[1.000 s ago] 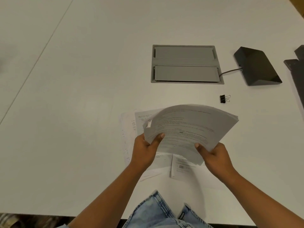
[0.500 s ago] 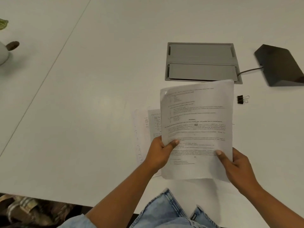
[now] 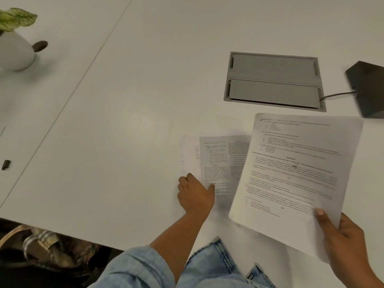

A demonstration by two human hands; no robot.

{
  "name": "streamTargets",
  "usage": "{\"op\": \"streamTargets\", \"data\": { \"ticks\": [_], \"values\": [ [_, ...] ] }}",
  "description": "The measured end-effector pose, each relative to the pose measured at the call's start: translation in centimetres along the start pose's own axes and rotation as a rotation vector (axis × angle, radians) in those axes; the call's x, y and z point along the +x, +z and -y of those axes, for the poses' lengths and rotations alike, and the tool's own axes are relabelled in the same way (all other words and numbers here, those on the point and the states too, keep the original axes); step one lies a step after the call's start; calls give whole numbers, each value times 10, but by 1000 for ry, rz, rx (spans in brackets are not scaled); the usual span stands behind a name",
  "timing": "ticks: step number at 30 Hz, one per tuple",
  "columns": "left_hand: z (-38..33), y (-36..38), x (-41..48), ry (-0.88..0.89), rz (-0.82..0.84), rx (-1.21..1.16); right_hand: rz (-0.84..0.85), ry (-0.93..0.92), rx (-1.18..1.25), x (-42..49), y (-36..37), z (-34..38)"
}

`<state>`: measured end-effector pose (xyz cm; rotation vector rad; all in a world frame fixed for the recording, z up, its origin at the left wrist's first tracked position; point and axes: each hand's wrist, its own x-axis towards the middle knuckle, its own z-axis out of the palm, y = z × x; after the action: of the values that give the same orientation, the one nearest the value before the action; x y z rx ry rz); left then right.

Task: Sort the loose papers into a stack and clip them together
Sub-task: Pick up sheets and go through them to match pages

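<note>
A person seated at a white tabletop [image 3: 104, 121] sorts printed pages, seen from the head camera. The right hand [image 3: 349, 246] grasps a stack of papers [image 3: 295, 177] by its near right corner, thumb pressed on the top page, and holds it tilted above the near right part of the tabletop. The stack's left edge overlaps the loose sheets [image 3: 218, 159], which lie flat on the tabletop just to its left, fanned slightly so that a paler page shows at their left side. The left hand [image 3: 195, 194] rests on the near left edge of those sheets, thumb laid on the printed page and fingers curled at the paper's edge; whether it is grasping them cannot be told.

Beyond the papers, a grey hatch [image 3: 274, 80] with two closed flaps sits flush in the tabletop. A cable [image 3: 338, 94] runs from it to a dark wedge-shaped device [image 3: 367, 90] at the far right. At the far left stands a white pot [image 3: 14, 50] with a green leaf [image 3: 16, 18], and a small dark object [image 3: 5, 164] lies by the left edge.
</note>
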<state>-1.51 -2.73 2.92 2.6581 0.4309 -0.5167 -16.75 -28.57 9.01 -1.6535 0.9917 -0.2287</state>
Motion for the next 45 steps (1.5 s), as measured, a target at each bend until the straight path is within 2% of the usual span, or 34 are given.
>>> {"op": "streamTargets", "data": {
  "ticks": [7, 13, 19, 25, 30, 36, 40, 42, 45],
  "values": [
    [18, 2, 6, -135, -92, 71, 8, 5, -26, -4, 3, 7],
    [9, -11, 18, -241, 21, -348, 4, 25, -45, -9, 5, 10],
    [19, -12, 34, -177, 76, -453, -13, 55, -56, -8, 7, 10],
    [27, -12, 38, -173, 99, -807, -5, 40, -60, -8, 8, 10],
    [26, -11, 37, -220, 97, -886, 17, 47, -57, -8, 9, 8],
    [21, -13, 35, -176, 97, -953, 32, 44, -74, -10, 10, 13],
    [16, -14, 36, -110, 101, -882, 28, 56, -79, -10, 8, 12],
    [12, -14, 38, -81, 117, -683, 21, 63, -75, -11, 7, 12],
    [2, -12, 39, -108, 89, -254, 8, 66, -78, -12, 5, 9]
  ]
}}
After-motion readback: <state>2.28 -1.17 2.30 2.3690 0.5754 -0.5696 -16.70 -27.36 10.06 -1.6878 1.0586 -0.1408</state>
